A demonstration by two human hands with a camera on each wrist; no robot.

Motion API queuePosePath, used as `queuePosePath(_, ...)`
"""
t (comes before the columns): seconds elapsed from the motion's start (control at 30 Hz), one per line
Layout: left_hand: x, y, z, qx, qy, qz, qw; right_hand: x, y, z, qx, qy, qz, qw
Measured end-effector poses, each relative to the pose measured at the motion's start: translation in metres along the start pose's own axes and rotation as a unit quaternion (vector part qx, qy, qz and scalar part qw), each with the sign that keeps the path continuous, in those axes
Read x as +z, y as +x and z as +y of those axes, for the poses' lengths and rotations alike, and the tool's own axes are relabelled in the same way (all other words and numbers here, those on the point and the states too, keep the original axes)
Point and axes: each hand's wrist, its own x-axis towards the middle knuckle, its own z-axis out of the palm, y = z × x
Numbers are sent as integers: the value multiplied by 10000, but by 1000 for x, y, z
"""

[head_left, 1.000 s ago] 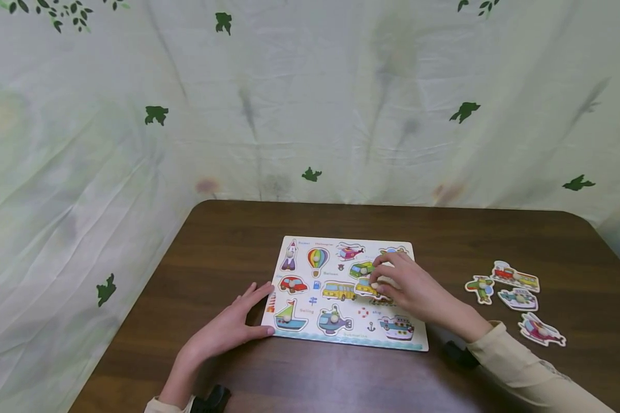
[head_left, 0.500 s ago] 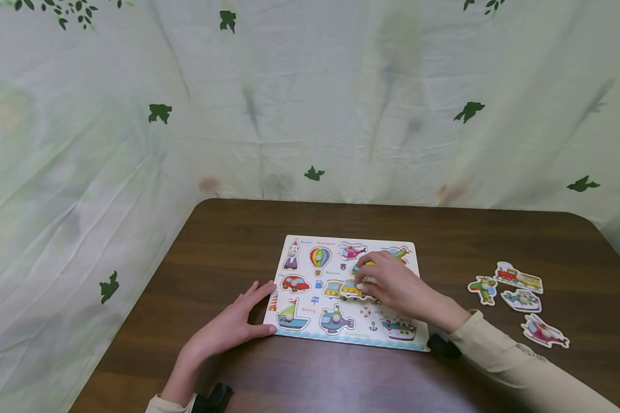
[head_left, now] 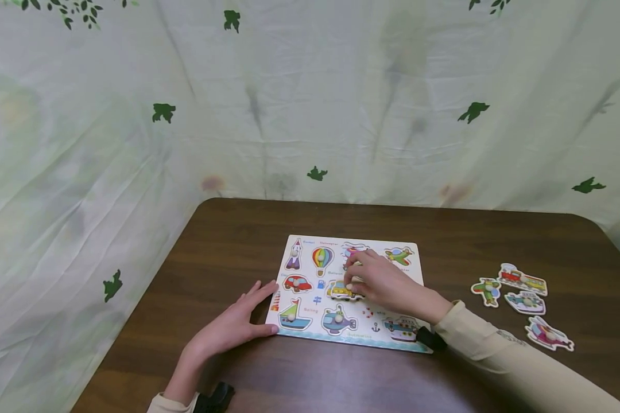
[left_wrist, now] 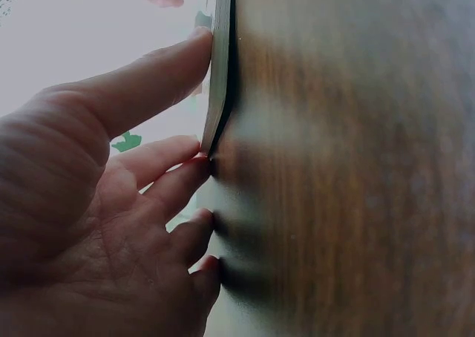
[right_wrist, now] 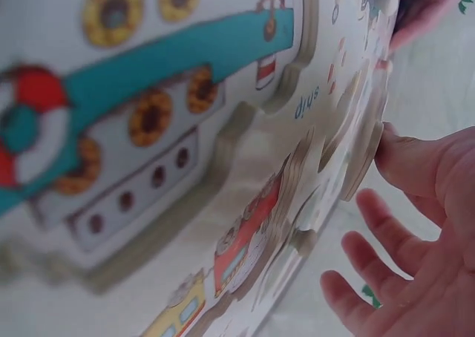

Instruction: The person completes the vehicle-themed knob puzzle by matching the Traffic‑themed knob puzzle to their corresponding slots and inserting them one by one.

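A peg puzzle board (head_left: 317,326) printed with vehicles lies flat on the table. My left hand (head_left: 232,322) touches its left edge, the thumb near the front corner and the fingers further back. In the left wrist view, the thumb and fingertips meet the board's edge (left_wrist: 220,70). My right hand (head_left: 390,285) pinches the yellow bus puzzle piece (head_left: 342,291) over the matching bus picture on the board. The right wrist view shows this piece edge-on (right_wrist: 364,162) at the thumb, slightly above the board. The fingers hide part of the board's middle.
Right of the board lie loose puzzle pieces: a train (head_left: 523,280), a plane (head_left: 486,292), a ship (head_left: 526,302) and a helicopter (head_left: 549,334). Rocket, balloon (head_left: 322,259), red car (head_left: 297,283), sailboat (head_left: 294,315) and submarine (head_left: 338,321) show on the board. A curtain hangs behind the table.
My right hand has moved left across the board with the bus piece, from beside the bus picture to over it. The left hand stays at the board's edge.
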Motion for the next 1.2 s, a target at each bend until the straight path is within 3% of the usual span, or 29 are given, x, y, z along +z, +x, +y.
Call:
queuePosePath(0.43,1,-1,1,33,-12,0,10000,5,14,-5,176,-144,-487,9986)
queuePosePath(1.0,0,-2,1,25,-49,19,10000,13,15,-4,345,-288,-375,9983)
queuePosePath(1.2,-1,-2,0,56,-25,20,10000,9,13,-2,359,-2,-380,9986)
